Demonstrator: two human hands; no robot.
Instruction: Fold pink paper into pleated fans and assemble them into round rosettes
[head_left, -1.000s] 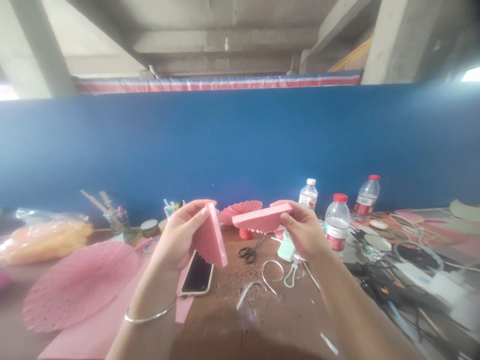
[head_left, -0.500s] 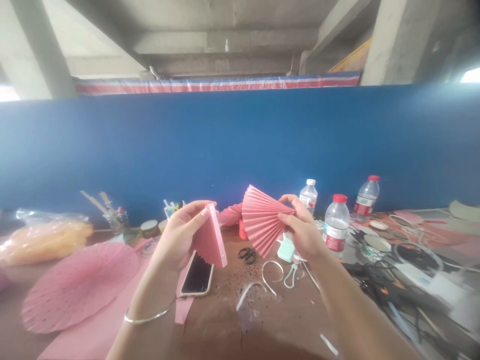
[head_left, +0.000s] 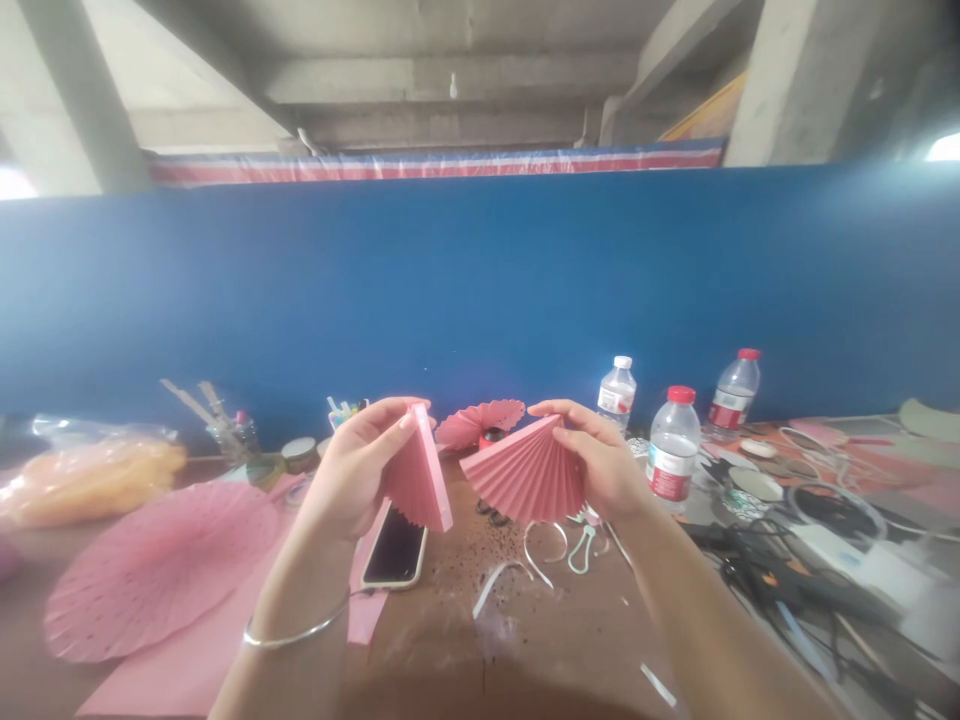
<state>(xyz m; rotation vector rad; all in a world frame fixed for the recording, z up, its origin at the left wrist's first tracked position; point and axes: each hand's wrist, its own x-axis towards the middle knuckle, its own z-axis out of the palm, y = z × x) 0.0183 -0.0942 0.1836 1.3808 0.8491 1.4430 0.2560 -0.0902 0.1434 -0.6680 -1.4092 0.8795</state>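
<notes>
Between thumb and fingers, my left hand (head_left: 365, 455) pinches a pleated pink paper fan (head_left: 415, 480), its flat end strip turned toward me. My right hand (head_left: 600, 455) grips another pleated pink paper fan (head_left: 525, 470) by its narrow gathered end, with the folds spread to the left and down. A small gap separates the two fans above the table. Behind them, a further pink pleated paper piece (head_left: 472, 425) rests near a red object. Black scissors (head_left: 491, 513) lie partly hidden under the right fan. A phone (head_left: 395, 550) lies below my left hand.
A large round pink pleated paper (head_left: 157, 570) lies at left, beside a bag of yellow material (head_left: 97, 475). Water bottles (head_left: 673, 450) stand at right, near tangled cables (head_left: 780, 580). White strips (head_left: 499, 585) and dark specks litter the brown table (head_left: 442, 660). A blue partition (head_left: 480, 280) rises behind.
My right hand has rotated its fan, so the spread folds now hang lower and cover more of the scissors. More of the pink piece behind shows. My left hand is nearly still.
</notes>
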